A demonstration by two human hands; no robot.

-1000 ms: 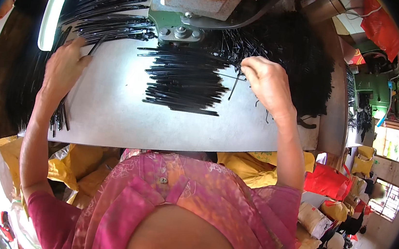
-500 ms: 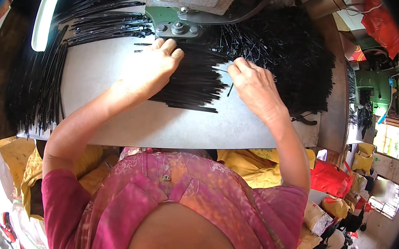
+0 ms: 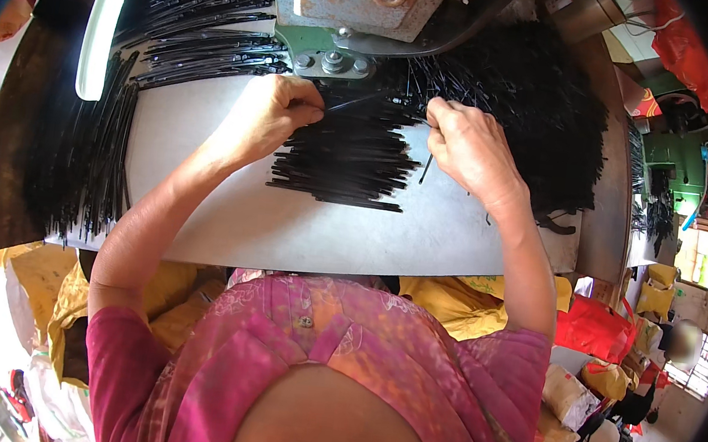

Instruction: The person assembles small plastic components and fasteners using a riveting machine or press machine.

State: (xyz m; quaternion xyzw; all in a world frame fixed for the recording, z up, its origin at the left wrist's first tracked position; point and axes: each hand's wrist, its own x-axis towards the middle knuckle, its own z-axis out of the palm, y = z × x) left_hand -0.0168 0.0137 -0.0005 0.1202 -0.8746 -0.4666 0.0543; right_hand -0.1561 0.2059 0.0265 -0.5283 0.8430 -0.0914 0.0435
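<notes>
My left hand (image 3: 272, 117) is closed in a pinch on a thin black rod (image 3: 356, 100), which slants up to the right toward the machine's green base (image 3: 332, 63). Below it lies a flat stack of thin black rods (image 3: 347, 164), side by side on the pale tabletop (image 3: 199, 213). My right hand (image 3: 474, 143) is closed near the stack's right end. Another short black rod (image 3: 425, 170) sticks out below its fingers, which appear to grip it. Just behind both hands stands the machine, with bolts on its base.
A large heap of black rods (image 3: 547, 112) fills the table's right side. More bundles lie at the back left (image 3: 208, 7) and along the left edge (image 3: 90, 150). A white tube lamp (image 3: 105, 31) hangs at the upper left. Yellow sacks (image 3: 457, 305) rest below the table edge.
My left hand has come off the top of the stack and turned into a pinch on a rod. The right hand stays near the stack's right end. The whole view has shifted slightly.
</notes>
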